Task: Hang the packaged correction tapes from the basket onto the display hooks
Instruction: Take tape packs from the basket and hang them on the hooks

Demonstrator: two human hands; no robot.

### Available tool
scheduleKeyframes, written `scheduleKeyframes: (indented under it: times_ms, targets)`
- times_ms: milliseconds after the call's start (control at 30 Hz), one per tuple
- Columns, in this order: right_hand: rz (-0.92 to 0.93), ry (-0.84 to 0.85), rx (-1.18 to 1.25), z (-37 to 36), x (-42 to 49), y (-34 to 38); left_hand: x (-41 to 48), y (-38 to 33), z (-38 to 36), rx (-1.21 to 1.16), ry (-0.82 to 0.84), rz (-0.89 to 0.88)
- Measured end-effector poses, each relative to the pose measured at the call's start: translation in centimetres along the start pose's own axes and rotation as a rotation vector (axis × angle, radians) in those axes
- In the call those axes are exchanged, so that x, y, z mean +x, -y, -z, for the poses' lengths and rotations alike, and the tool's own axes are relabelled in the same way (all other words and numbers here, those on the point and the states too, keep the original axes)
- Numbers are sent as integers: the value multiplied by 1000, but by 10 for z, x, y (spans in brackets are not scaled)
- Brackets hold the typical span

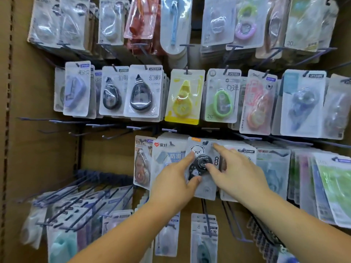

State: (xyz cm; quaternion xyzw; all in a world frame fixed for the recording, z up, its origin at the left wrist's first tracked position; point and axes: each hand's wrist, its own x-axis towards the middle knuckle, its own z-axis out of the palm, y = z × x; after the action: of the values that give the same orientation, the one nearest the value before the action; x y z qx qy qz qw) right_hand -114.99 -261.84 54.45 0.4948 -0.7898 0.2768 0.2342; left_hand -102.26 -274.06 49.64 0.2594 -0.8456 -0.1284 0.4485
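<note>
The bear-print correction tape pack (201, 162) hangs in the lower row of the display, just below centre, at 6 o'clock from the yellow correction tape pack (185, 97). Its top hole sits at a display hook (205, 142), and other packs flank it at 3 and 9 o'clock.

The left hand (174, 179) comes in from 7 o'clock and pinches the pack's black dispenser blister between forefinger and thumb. The right hand (237, 173) comes in from 5 o'clock. Its fingers are spread and mostly straight, with the forefinger pressing the card's top edge beside the hook and the thumb touching the blister.

Bare hooks (85, 126) jut from the cardboard backing (38, 149) at 9 o'clock.
</note>
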Motion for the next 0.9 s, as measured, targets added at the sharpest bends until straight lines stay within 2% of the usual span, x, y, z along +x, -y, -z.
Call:
scheduleKeyframes:
  times_ms: [133,233,400,500,600,767,900]
  targets:
    - [42,-23,-42,-5,-18,-9,11,-9,-3,320,31,-5]
    - [53,-13,-25,-4,-29,-14,8,-16,1,370,69,-13]
    - [121,138,-95,-1,-71,-2,-49,0,17,129,134,-78]
    - [182,224,-159,-10,-108,11,-102,25,23,-64,143,-77]
    - [228,346,-215,-34,-152,24,-168,48,25,-153,156,-45]
    - [254,682,-220,-97,-231,36,-279,95,0,-147,270,155]
    - [167,959,-145,-177,-303,31,-368,136,-41,-157,512,423]
